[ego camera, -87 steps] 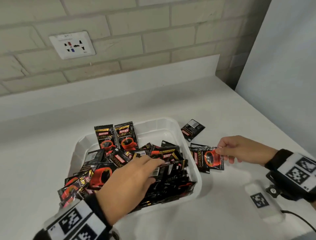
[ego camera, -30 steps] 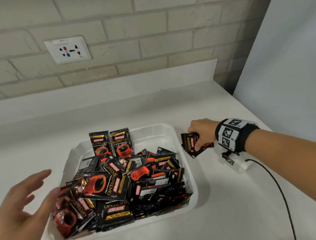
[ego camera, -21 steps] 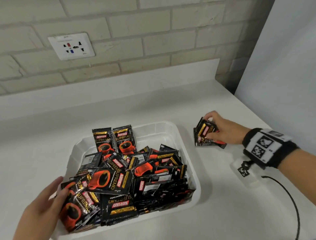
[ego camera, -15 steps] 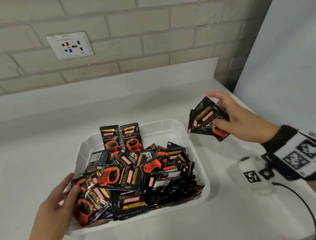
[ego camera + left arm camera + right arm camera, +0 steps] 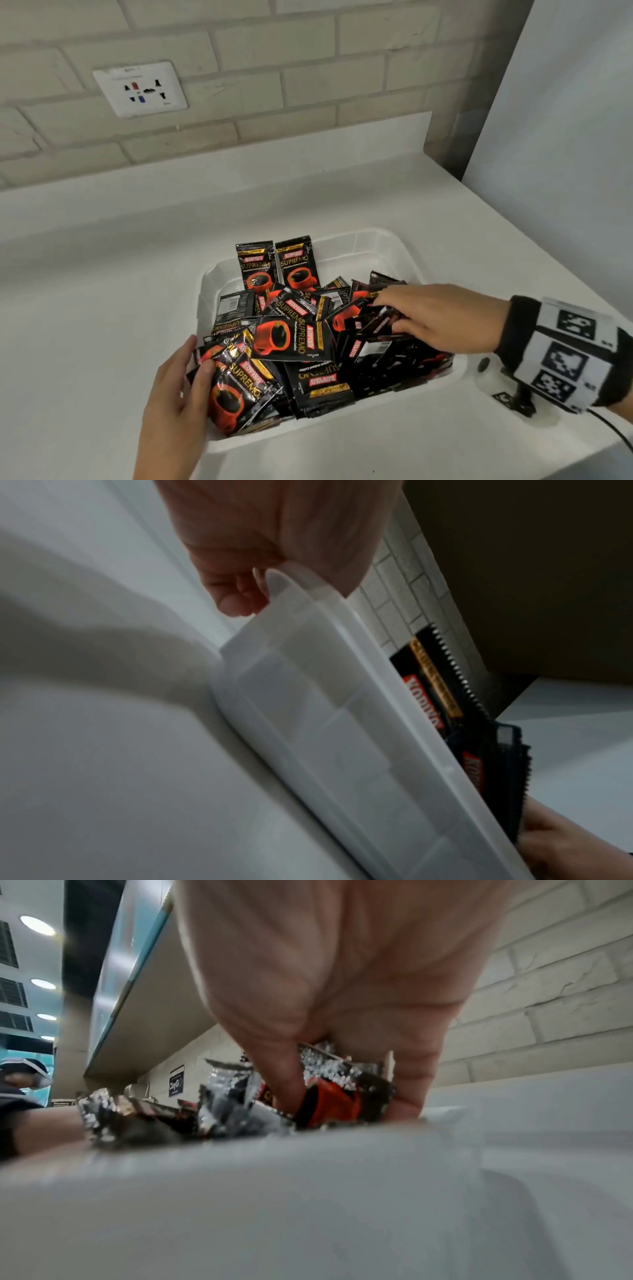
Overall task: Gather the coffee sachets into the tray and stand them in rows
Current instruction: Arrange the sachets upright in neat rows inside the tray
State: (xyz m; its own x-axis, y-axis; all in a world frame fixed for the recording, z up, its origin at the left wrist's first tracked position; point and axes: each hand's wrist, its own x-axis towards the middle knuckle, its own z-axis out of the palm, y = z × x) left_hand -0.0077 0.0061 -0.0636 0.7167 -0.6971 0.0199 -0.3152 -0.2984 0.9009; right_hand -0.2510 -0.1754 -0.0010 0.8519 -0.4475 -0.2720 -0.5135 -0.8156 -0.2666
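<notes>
A white tray (image 5: 373, 240) on the counter holds a loose heap of black-and-red coffee sachets (image 5: 294, 339). Two sachets (image 5: 277, 263) stand upright against its back wall. My right hand (image 5: 387, 315) reaches in over the right rim and pinches a small bunch of sachets (image 5: 373, 322) down among the heap. In the right wrist view, thumb and fingers of the right hand (image 5: 342, 1096) clamp that bunch (image 5: 329, 1104). My left hand (image 5: 200, 356) holds the tray's front-left corner, thumb outside the wall, fingers over sachets that spill across the rim. The left wrist view shows the left hand (image 5: 246, 593) curled at the tray's corner (image 5: 342, 723).
The brick wall behind carries a socket plate (image 5: 140, 89) above a white ledge. A pale panel (image 5: 565, 137) closes off the right side. White counter (image 5: 102, 308) lies left of the tray. Another person (image 5: 24, 1074) shows far off in the right wrist view.
My right hand gathered the loose sachets from the counter right of the tray, lifted them and brought them down into the tray. My left hand settled on the front-left corner.
</notes>
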